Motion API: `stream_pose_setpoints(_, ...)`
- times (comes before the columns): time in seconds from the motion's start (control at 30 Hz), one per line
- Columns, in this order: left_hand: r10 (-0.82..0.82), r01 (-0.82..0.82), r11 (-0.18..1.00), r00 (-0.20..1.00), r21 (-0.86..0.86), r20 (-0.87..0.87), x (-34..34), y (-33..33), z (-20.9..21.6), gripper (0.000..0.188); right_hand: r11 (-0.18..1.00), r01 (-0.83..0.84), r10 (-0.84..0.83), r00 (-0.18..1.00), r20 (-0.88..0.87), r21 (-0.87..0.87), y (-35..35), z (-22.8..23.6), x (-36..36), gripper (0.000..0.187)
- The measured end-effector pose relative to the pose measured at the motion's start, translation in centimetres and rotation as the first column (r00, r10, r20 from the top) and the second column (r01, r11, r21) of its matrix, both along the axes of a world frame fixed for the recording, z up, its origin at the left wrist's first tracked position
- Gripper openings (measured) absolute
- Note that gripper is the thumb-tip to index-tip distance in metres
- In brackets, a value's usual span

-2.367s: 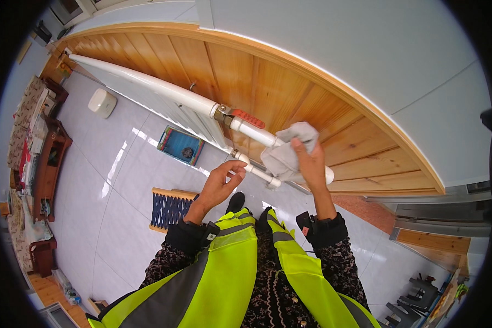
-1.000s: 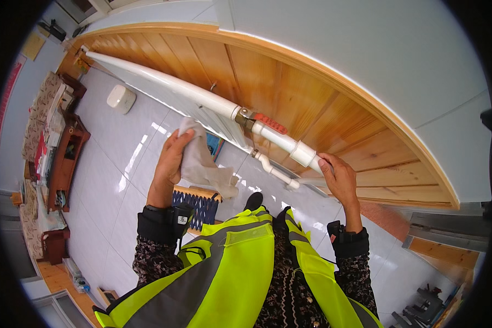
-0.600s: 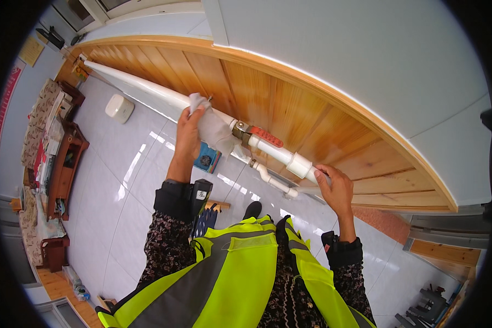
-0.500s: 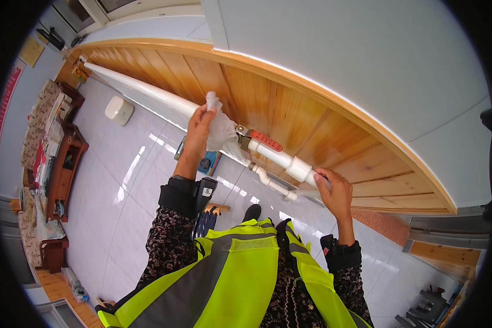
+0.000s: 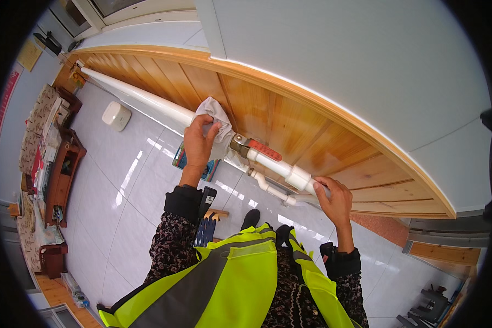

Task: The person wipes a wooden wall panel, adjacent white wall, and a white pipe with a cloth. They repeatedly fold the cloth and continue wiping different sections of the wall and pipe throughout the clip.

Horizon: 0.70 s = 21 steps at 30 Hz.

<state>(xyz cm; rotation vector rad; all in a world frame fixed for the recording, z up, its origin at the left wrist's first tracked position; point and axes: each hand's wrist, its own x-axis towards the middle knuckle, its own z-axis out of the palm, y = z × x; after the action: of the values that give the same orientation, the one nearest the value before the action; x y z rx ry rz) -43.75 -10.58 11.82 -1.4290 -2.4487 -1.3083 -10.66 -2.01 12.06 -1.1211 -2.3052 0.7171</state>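
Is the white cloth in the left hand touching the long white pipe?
Touching. The head view shows the left hand pressing the white cloth onto the long white pipe.

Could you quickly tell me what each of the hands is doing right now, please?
Left hand: closed on a white cloth, pressing it against the white pipe.
Right hand: gripping the same pipe beside a white fitting.

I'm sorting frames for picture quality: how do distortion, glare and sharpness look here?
Head view: fisheye bends the wood panelling and white pipe into arcs, with a black rim around the picture; bright window glare streaks the glossy floor tiles; the left hand pressing a cloth and the right hand on the pipe look sharp, without motion blur.
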Motion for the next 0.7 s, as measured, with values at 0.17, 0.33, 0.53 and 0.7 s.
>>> stream_pose_setpoints(0.17,-0.191,0.187,0.981,0.87,-0.056,-0.455,-1.0,-0.2,-0.1,0.022,1.0,0.003,-0.003,1.0,-0.001,0.025,0.0,-0.2,0.0,0.021)
stream_pose_setpoints(0.33,-0.271,0.311,0.95,0.866,0.027,-0.42,-1.4,-0.9,-1.1,0.027,0.999,0.014,-0.015,1.0,0.024,0.04,0.0,-0.2,-0.1,0.021)
stream_pose_setpoints(0.53,-0.32,0.338,0.941,0.871,-0.018,-0.372,-2.2,-1.3,-1.1,0.027,0.998,0.025,-0.027,0.999,0.029,0.053,-0.2,-0.2,-0.1,0.02)
stream_pose_setpoints(0.7,-0.234,0.221,0.972,0.846,-0.084,-0.479,-2.1,0.4,-1.9,0.021,0.998,0.035,-0.037,0.999,0.025,0.059,-0.3,-0.1,-0.2,0.02)
